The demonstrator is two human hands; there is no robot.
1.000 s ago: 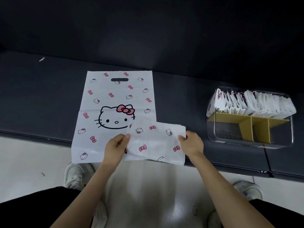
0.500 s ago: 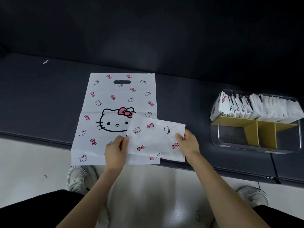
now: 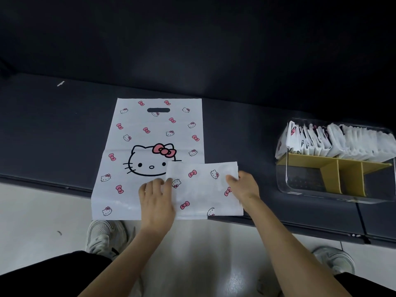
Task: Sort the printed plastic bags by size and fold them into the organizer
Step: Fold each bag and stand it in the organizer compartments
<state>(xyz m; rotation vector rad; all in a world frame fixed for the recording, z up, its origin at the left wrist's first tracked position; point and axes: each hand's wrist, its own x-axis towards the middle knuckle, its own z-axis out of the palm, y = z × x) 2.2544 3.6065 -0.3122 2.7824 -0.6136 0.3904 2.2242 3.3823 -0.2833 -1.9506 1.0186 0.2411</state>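
Note:
A large white bag [image 3: 150, 133] printed with a cat face and pink bows lies flat on the dark table [image 3: 53, 129], its lower edge hanging over the front. On its lower right corner lies a smaller folded bag [image 3: 203, 189] with the same print. My left hand [image 3: 157, 200] holds the folded bag's left edge, thumb on top. My right hand [image 3: 244, 186] grips its right edge. A clear organizer [image 3: 334, 179] with yellow dividers stands at the right, its back row filled with several folded white bags [image 3: 334, 140].
The table's front edge [image 3: 42, 185] runs across the view, with pale floor and my two shoes [image 3: 102, 236] below it. A dark wall rises behind the table. A small white scrap [image 3: 60, 83] lies at the far left.
The folded bag has been squared up and laid flatter on the big bag's corner. My left hand slid a little onto its left edge; my right hand stays at the right edge.

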